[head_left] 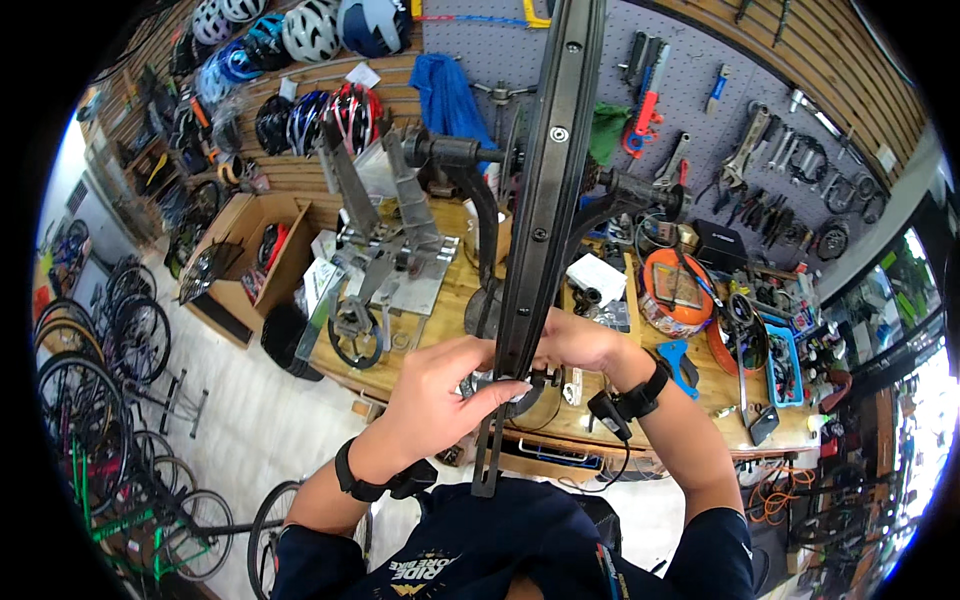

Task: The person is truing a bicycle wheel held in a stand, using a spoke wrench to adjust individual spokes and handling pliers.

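Note:
A long black bicycle wheel rim [541, 190], seen edge-on, rises through the middle of the picture, with spaced holes along its channel. It stands between the two black arms of a stand [484, 215]. My left hand [435, 385] grips the rim's lower part from the left, thumb laid across its near face and fingers partly hidden behind. From the right, my right hand [585, 345] closes on the rim a little higher; its fingertips are hidden by the rim. Below my hands a narrow slotted dark strip [485, 470] hangs down toward my shirt.
The wooden workbench [430, 345] carries a metal fixture [400, 255], an orange round container [675, 290], a blue tray [785, 365] and a blue tape dispenser-like piece [680, 367]. Tools hang on the pegboard [690, 95]. Bicycles [140, 320] and an open cardboard box [225, 285] stand left.

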### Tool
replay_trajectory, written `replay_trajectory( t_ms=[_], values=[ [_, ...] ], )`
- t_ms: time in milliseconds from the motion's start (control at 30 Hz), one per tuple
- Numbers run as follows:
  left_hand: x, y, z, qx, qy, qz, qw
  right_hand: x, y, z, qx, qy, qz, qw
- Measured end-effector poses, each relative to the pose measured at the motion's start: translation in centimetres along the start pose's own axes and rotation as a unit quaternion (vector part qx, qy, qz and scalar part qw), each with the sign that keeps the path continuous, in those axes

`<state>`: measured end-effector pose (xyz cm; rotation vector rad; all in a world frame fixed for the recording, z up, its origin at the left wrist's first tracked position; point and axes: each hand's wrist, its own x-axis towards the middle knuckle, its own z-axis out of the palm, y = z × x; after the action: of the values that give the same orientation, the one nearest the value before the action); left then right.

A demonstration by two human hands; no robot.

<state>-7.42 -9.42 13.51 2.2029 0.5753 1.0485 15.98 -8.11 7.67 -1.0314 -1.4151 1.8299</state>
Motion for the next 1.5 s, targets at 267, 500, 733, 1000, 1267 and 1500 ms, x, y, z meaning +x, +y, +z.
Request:
replay_trajectory(
  t_ms=[267, 500, 733, 1000, 1267, 1500],
  values=[
    [2.1, 1.3, -0.9, -0.054, 0.021, 0.023, 0.998, 0.0, 2.7, -1.5, 0.006, 0.018, -0.074, 0.997],
    [1.8, 1.0, -1.2, -0.008, 0.038, 0.045, 0.998, -0.4, 2.1, -0.3, -0.051, 0.059, -0.123, 0.989],
    [1.6, 1.0, -0.7, -0.045, 0.067, 0.01, 0.997, 0.8, 1.8, -0.8, 0.01, -0.042, -0.128, 0.991],
    [0.9, 1.2, 0.2, -0.047, 0.056, -0.029, 0.997, -0.2, -0.2, 2.6, -0.328, 0.271, -0.144, 0.893],
    [0.0, 0.4, 1.4, -0.086, 0.065, -0.083, 0.991, -3.4, 2.1, 1.8, -0.427, 0.273, -0.341, 0.792],
    [-2.1, -0.4, 2.6, -0.143, 0.058, -0.123, 0.98, -9.9, 10.0, -9.8, -0.227, 0.47, -0.034, 0.852]
  ],
)
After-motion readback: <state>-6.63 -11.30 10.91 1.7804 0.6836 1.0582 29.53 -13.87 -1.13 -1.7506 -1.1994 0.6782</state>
